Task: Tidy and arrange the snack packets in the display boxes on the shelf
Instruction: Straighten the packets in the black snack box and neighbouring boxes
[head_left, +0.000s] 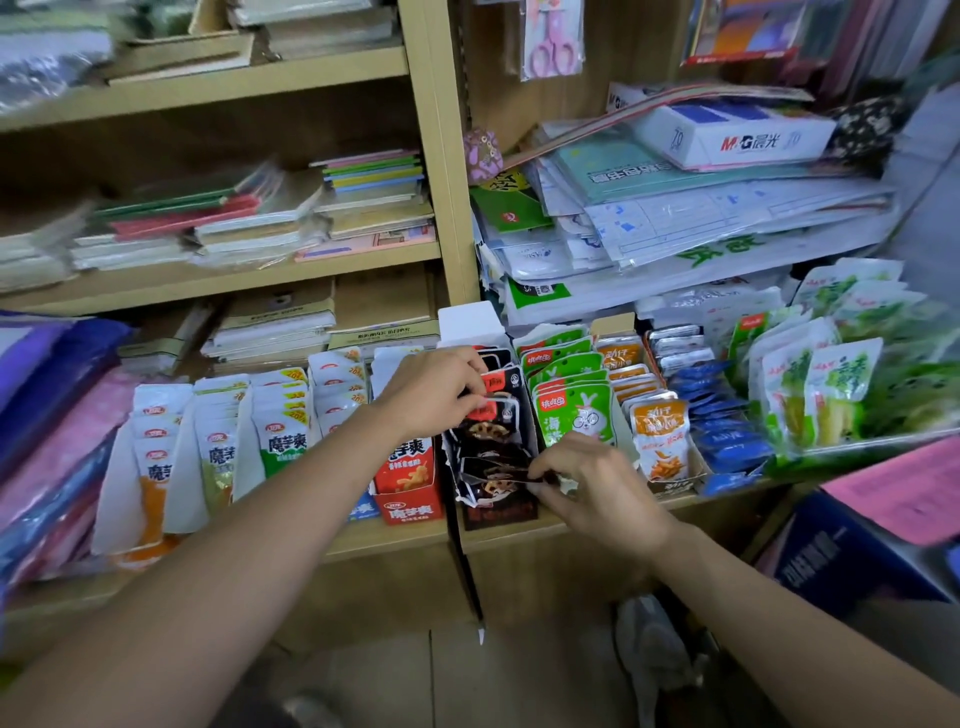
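My right hand (597, 486) pinches the front black packet (493, 480), low in the torn black box (501, 512) on the shelf (498, 540). My left hand (431, 395), farther in, pinches a red-topped packet (493, 383) of the same row. These glossy, crinkled pouches lie tilted and jumbled, so I judge this box half sorted. Beside it the green packets (571, 410) and orange packets (660, 441) stand flat and upright, seemingly done. The white packets (280, 431) lean loosely at the left, probably next.

A white paper box (727, 137) reads "M&G晨光"; the red display box (410, 512) reads "魔芋爽".
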